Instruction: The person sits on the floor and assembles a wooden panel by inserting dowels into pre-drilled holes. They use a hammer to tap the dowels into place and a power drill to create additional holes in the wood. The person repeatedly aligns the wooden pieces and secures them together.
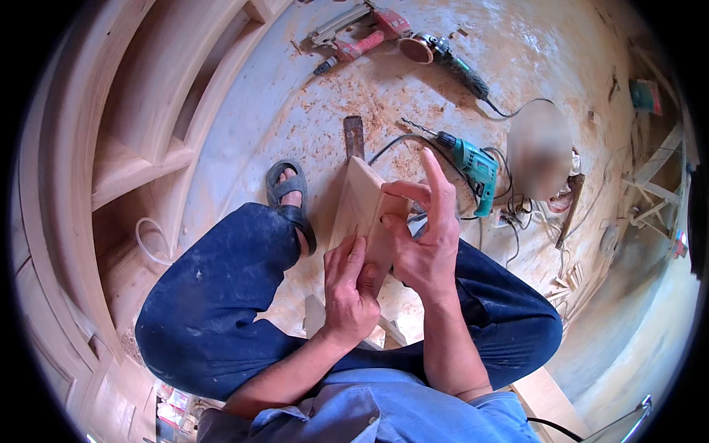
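Observation:
A pale wooden board [353,204] is held up between my knees, tilted, with its pointed far end away from me. My left hand [351,295] is closed around its near part, the thumb along the edge. At the board's right side, my right hand [430,247] grips with the thumb and a bent finger, while another finger sticks up and off the wood. Just beyond the far tip shows a flat, rusty-brown strip [354,136], its near end hidden behind the board. The underside of the board is out of sight.
A green power drill [474,168] with a long bit lies right of the board, its cable looping nearby. Farther off are a red nail gun [373,35] and an angle grinder [443,57]. Wooden shelving [140,173] stands at left. Sawdust covers the floor; wood scraps [569,284] lie right.

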